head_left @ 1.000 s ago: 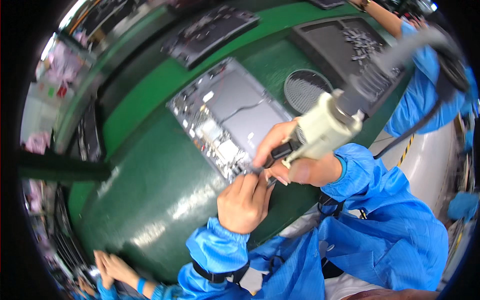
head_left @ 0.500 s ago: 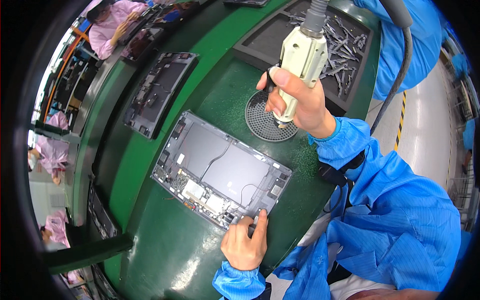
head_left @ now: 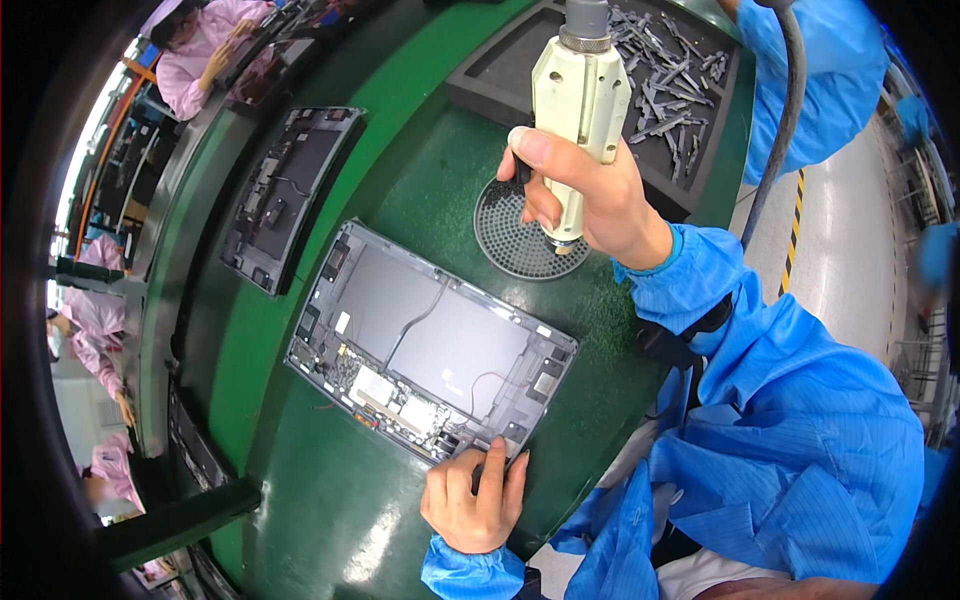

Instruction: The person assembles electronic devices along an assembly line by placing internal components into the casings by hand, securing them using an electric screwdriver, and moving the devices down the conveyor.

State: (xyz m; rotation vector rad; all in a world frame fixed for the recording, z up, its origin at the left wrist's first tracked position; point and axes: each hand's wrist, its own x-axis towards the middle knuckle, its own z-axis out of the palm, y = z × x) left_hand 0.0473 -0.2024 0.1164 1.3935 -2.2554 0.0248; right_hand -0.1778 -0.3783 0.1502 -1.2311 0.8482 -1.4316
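An opened grey laptop casing (head_left: 440, 350) lies tilted on the green bench, with its circuit board, thin cables and corner modules exposed. My left hand (head_left: 475, 500) is at its near edge, fingers bent and pressed on the rim by the near corner; a small dark patch shows between them, too hidden to name. My right hand (head_left: 600, 195) is wrapped round a cream power screwdriver (head_left: 582, 90), the thumb beside its black lever. The screwdriver is nearly upright, its tip pointing down above a round perforated dark disc (head_left: 510, 245), apart from the casing.
A black foam tray (head_left: 480, 85) of loose grey metal hinge-like parts (head_left: 670, 95) stands at the far right. A second opened casing (head_left: 290, 200) lies at the left on the bench. A dark cable (head_left: 785, 130) hangs by my right arm. People in pink and blue clothing are nearby.
The whole view has shifted a little. My left hand has slid left along the casing's near edge, with its fingers closer together. The screwdriver has moved slightly left and stays in my right hand.
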